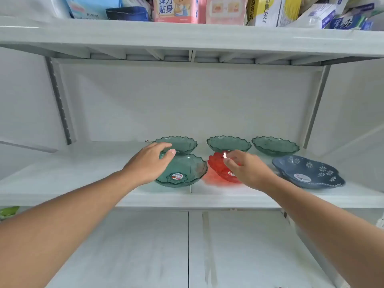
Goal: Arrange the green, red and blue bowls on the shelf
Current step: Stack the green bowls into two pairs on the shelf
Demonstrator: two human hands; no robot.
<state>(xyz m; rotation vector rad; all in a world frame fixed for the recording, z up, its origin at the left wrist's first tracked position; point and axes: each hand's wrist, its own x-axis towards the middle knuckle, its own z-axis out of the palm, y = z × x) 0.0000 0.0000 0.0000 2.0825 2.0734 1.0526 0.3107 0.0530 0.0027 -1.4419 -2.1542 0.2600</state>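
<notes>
Six bowls sit on a white shelf (83,183) as a person reaches in with both bare arms. Along the back stand three translucent green bowls in a row: the back-left green bowl (182,143), the back-middle green bowl (228,143) and the back-right green bowl (275,145), each upright and apart from its neighbours. In front of them, nearer the shelf's edge, a front green bowl (187,171) carries a round sticker on its near wall; just beside it to the right lies a red bowl (218,166), tilted toward the viewer and casting a red glow on the board; well to the right rests a blue bowl (307,171) with white flower print and an oval label.

The left hand (149,163) hovers over the left rim of the front green bowl, fingers loosely spread and curved, thumb pointing at the rim (whether skin touches plastic cannot be told from here). The right hand (247,169) is over the red bowl, covering its right side, fingers bent and close together; whether they grip the rim cannot be told.

On the shelf above, packaged goods (182,9) crowd together: a pink carton with a cartoon bear, blue and white packs, a yellow-and-white box. Below the shelf are pale cabinet doors (145,246).
</notes>
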